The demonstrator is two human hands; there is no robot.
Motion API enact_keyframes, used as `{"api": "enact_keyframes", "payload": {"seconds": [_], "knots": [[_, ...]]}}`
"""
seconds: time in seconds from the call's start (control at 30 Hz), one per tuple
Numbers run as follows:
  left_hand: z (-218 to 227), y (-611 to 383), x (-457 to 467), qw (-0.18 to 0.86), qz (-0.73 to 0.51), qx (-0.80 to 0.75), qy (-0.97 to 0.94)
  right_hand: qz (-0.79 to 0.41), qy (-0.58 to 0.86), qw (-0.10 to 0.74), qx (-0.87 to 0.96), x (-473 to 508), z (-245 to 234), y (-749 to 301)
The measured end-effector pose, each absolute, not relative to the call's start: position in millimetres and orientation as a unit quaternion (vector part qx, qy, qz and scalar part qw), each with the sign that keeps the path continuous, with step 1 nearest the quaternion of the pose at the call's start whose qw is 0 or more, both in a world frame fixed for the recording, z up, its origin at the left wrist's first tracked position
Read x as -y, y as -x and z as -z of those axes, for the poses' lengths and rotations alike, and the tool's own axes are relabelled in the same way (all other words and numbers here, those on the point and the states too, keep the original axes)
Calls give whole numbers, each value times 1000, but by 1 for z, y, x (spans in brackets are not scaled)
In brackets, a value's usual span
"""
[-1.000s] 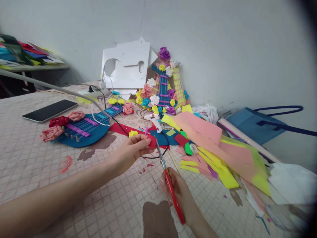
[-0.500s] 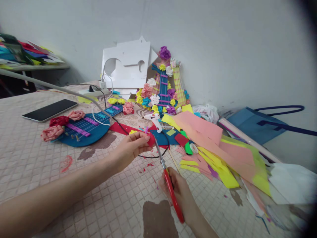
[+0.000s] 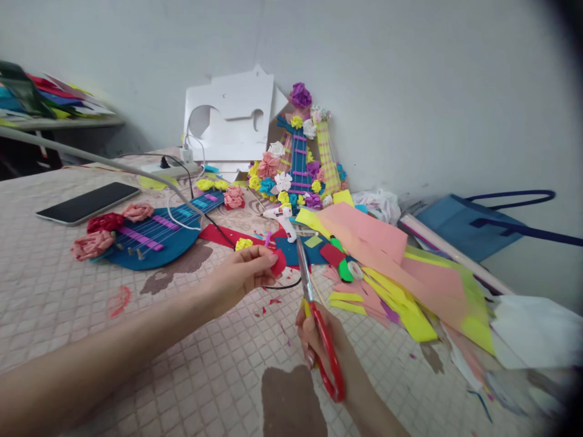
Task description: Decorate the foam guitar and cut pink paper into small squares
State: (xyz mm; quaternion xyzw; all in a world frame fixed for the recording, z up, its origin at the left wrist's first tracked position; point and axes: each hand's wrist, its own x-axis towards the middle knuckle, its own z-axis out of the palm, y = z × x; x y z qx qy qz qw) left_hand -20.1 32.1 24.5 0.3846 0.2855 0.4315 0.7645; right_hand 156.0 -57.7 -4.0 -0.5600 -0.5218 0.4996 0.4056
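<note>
With the left hand (image 3: 249,267), holds a small red piece (image 3: 279,266), pinched between thumb and forefinger with no gap left, above the middle of the tabletop (image 3: 195,376). With the right hand (image 3: 313,334), holds scissors (image 3: 306,278), fingers bent around the red handles; points the blades away, well in front of the body. Between the blades and the red piece, a narrow gap; no contact. Cannot tell exactly how far apart the blades are.

Just beyond the left hand, a yellow flower (image 3: 243,243) and a red sheet (image 3: 217,235). Beyond the scissors tip, a white glue gun (image 3: 286,226); near the blades, a blue sheet (image 3: 314,256). Under the two hands, small red scraps (image 3: 274,301) scattered.

To the left, lying flat, a blue guitar (image 3: 168,252) with pink and red flowers at the lower end; farther left, a phone (image 3: 88,203). To the right, a tape roll (image 3: 360,272), pink paper (image 3: 382,237), and yellow paper (image 3: 419,321) in a loose heap; farther, a blue bag (image 3: 464,224). At the wall, a white board (image 3: 228,142) leaning, beside upright flowered guitars (image 3: 298,158).
</note>
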Motion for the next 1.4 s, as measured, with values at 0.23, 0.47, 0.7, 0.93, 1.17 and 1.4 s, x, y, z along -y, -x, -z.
{"api": "enact_keyframes", "payload": {"seconds": [0.23, 0.47, 0.7, 0.93, 1.17, 1.4], "knots": [[-18, 7, -3, 765, -342, -324, -440, -519, 518, 488, 473, 58, 2, -154], [-7, 1, 1, 772, -320, -335, -435, -527, 511, 508, 451, 57, 4, -154], [-13, 7, -9, 742, -257, -317, -532, -546, 530, 458, 460, 58, 3, -156], [-16, 8, -10, 743, -255, -339, -517, -540, 514, 489, 453, 55, 0, -156], [-22, 13, -19, 764, -361, -321, -428, -553, 497, 458, 488, 58, 1, -157], [-25, 17, -27, 777, -426, -311, -343, -539, 542, 361, 534, 60, 5, -155]]}}
